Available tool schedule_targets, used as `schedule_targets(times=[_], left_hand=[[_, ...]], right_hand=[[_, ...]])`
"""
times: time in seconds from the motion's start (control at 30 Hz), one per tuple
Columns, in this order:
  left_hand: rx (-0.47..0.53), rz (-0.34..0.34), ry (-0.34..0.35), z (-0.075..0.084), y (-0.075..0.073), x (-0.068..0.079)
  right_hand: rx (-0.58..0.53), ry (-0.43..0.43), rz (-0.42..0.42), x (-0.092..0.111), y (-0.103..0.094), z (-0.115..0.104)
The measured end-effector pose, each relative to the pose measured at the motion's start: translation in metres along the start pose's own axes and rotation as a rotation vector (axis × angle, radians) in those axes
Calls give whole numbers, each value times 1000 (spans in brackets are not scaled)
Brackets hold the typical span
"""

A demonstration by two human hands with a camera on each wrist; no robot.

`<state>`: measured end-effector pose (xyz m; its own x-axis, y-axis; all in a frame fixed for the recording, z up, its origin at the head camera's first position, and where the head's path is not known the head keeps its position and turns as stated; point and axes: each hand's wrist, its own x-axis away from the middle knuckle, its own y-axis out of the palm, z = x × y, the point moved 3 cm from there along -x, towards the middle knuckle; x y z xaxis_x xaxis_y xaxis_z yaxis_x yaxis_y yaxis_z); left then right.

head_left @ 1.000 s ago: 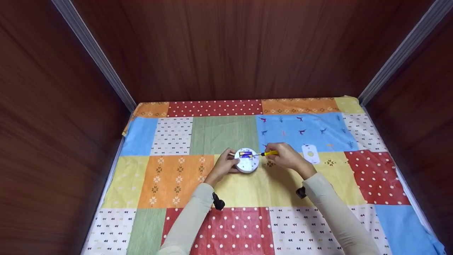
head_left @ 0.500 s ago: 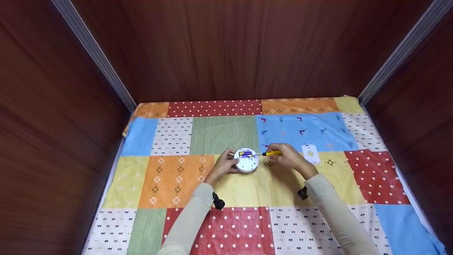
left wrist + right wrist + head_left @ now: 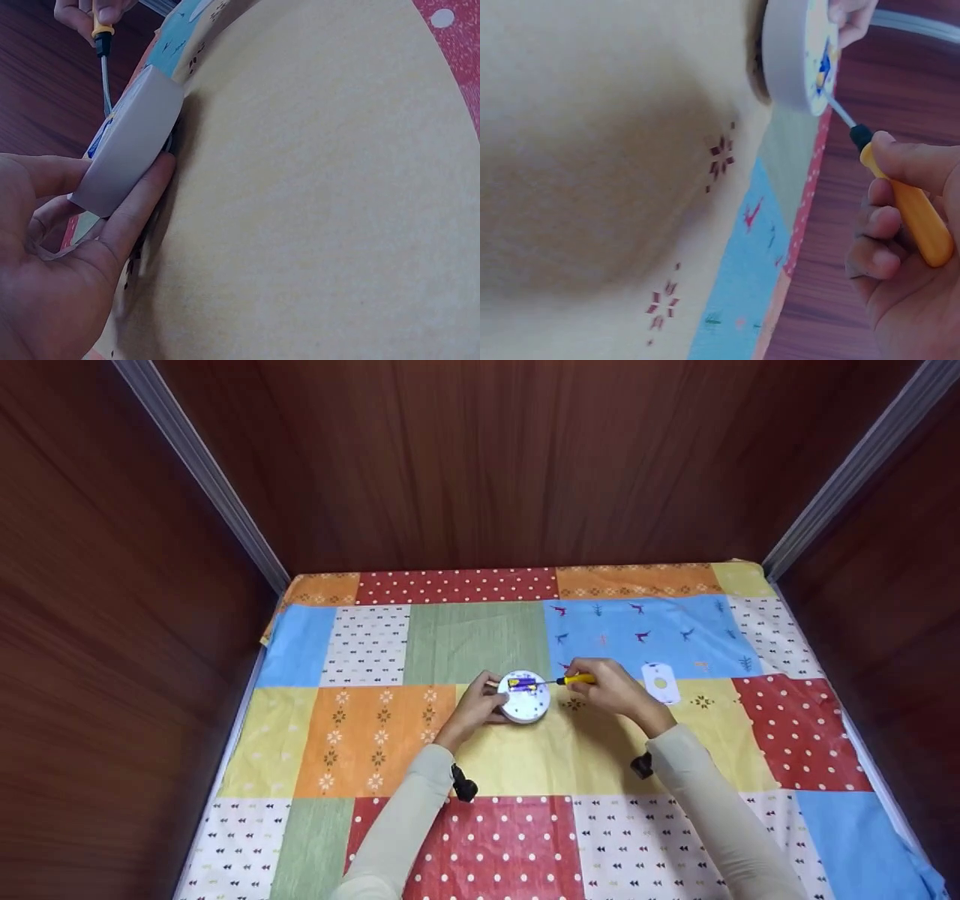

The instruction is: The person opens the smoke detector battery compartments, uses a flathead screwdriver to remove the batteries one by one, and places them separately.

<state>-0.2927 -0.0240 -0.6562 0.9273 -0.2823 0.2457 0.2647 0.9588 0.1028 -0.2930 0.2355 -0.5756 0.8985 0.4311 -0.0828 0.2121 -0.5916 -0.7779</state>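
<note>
My left hand (image 3: 474, 707) grips a round white device (image 3: 526, 708) by its left side, thumb on the upper face and fingers at the side and underneath. In the device's face sit purple-blue and yellow pieces that look like batteries (image 3: 523, 685). My right hand (image 3: 609, 688) holds a screwdriver (image 3: 915, 214) by its yellow handle, the thumb lying along it near the black collar. The metal shaft points left, with its tip at the end of the battery slot; the right wrist view shows the tip (image 3: 828, 95) there. Exact contact is too small to tell.
A white plate with a round hole (image 3: 667, 695) lies on the patchwork cloth (image 3: 517, 840), just beyond the right hand. Dark wooden panels (image 3: 480, 465) rise at the back and both sides of the table. A black wrist camera (image 3: 464, 784) hangs at the left cuff.
The right hand and screwdriver have shifted slightly to the right, drawing the tip toward the battery slot's right end. The left hand still holds the device in place. The head view has tilted a little.
</note>
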Motion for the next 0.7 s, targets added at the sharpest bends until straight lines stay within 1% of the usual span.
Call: schedule_targets(times=[0.1,0.27,0.47,0.7], left_hand=[[6,0,-4,1,0,0],[6,6,-4,1,0,-1],[14,6,3,0,1,0],[1,7,6,2,2,1]], right_hand=[[48,-36,13,-1,-2,-6],[130,-65,24,-3,-4,-16],[196,-116,30,-4,-4,-31],[329,-154,15,-4,-1,-47]])
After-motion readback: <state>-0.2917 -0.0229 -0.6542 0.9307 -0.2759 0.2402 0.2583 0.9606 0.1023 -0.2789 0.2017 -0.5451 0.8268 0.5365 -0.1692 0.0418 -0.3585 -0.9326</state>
